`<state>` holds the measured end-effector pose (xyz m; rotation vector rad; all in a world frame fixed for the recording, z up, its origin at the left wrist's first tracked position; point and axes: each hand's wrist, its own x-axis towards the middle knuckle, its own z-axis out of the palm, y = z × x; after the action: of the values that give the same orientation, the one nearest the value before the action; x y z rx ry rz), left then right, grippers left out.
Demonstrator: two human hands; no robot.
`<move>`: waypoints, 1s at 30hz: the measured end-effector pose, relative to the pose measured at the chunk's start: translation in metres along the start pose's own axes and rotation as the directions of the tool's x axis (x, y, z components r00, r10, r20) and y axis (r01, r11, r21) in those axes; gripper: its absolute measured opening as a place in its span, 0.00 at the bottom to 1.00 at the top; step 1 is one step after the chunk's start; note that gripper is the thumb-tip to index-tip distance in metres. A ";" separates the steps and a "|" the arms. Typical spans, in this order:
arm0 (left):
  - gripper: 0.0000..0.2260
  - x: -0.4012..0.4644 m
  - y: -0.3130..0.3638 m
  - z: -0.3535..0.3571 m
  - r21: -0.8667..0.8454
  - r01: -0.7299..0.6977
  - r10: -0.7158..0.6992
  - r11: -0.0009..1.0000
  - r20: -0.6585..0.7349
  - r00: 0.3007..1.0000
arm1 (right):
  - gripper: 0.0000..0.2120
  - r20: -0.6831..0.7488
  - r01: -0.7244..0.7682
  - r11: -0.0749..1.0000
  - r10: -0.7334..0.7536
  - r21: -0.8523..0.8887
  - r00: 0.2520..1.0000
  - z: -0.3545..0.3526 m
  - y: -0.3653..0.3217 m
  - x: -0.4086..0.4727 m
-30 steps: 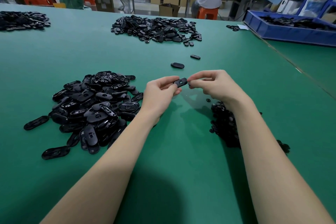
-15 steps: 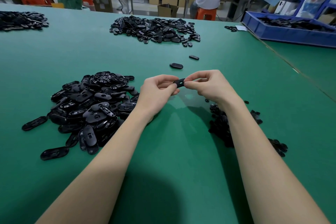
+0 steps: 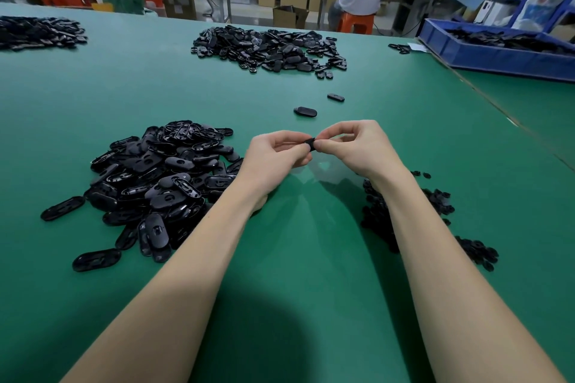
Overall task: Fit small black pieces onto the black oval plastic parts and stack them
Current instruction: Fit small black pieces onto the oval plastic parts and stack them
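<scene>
both hands meet above the green table [image 3: 311,258], left hand [image 3: 275,154] and right hand [image 3: 351,146] pinching one oval part [image 3: 309,144] together; big pile of ovals [image 3: 158,183] just left of the left hand

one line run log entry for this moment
step: fitting | left hand: holds oval part | right hand: pinches same part | oval pile: left | small pieces: right
</scene>
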<state>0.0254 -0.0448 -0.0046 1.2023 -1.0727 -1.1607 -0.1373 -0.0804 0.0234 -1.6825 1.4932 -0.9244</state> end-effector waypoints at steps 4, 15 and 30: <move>0.07 0.002 0.006 -0.004 -0.080 0.028 -0.025 0.996 0.046 0.999 | 0.10 0.028 -0.046 0.998 0.045 0.035 0.999 -0.007 -0.005 -0.001; 0.03 0.001 0.007 -0.008 -0.155 0.145 -0.121 0.977 0.151 0.981 | 0.12 0.211 -0.143 0.988 0.127 0.059 0.969 -0.012 0.002 -0.002; 0.04 0.003 0.000 -0.010 -0.177 0.099 -0.089 0.979 0.067 0.994 | 0.04 0.115 -0.058 0.995 0.049 0.079 0.992 0.006 -0.003 0.002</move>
<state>0.0354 -0.0465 -0.0050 1.0920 -0.9407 -1.3442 -0.1307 -0.0822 0.0234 -1.6006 1.3996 -0.8370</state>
